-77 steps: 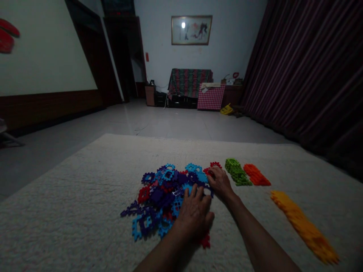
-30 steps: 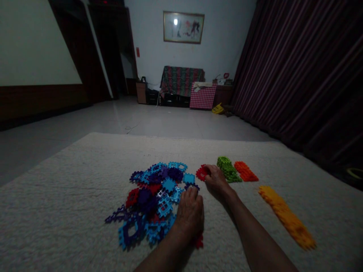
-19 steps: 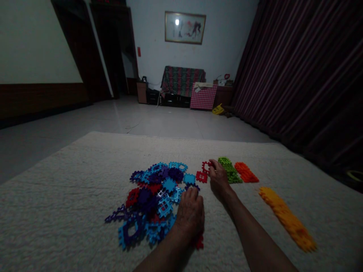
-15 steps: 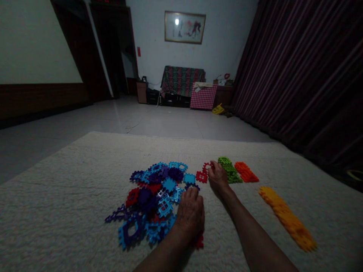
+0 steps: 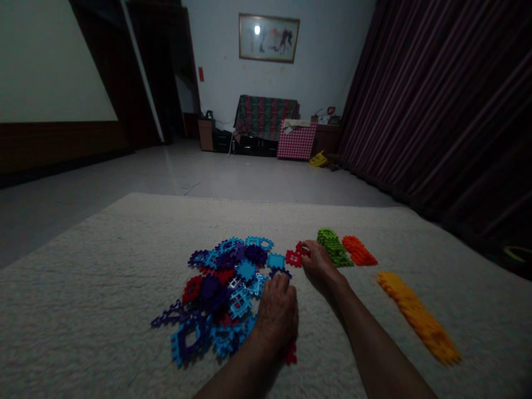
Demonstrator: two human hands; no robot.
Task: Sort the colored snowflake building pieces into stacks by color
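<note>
A pile of blue, purple and red plastic interlocking tiles (image 5: 226, 288) lies on a cream carpet (image 5: 103, 310). My left hand (image 5: 277, 313) rests palm down on the pile's right edge, fingers curled over the tiles. Just right of the pile my right hand (image 5: 318, 265) reaches forward, its fingertips on a small group of red tiles (image 5: 295, 256). Whether it grips them is unclear. Another red tile (image 5: 290, 352) shows beside my left wrist.
Right of my hands lie rows of green tiles (image 5: 333, 247), orange-red tiles (image 5: 359, 250) and yellow-orange tiles (image 5: 418, 316). Beyond the carpet is bare floor, a covered sofa (image 5: 266, 119), a checked box (image 5: 296, 140) and a dark curtain (image 5: 436, 111) along the right.
My right hand carried red tiles out of the pile to a spot just left of the green row and stays on them. My left hand has barely moved.
</note>
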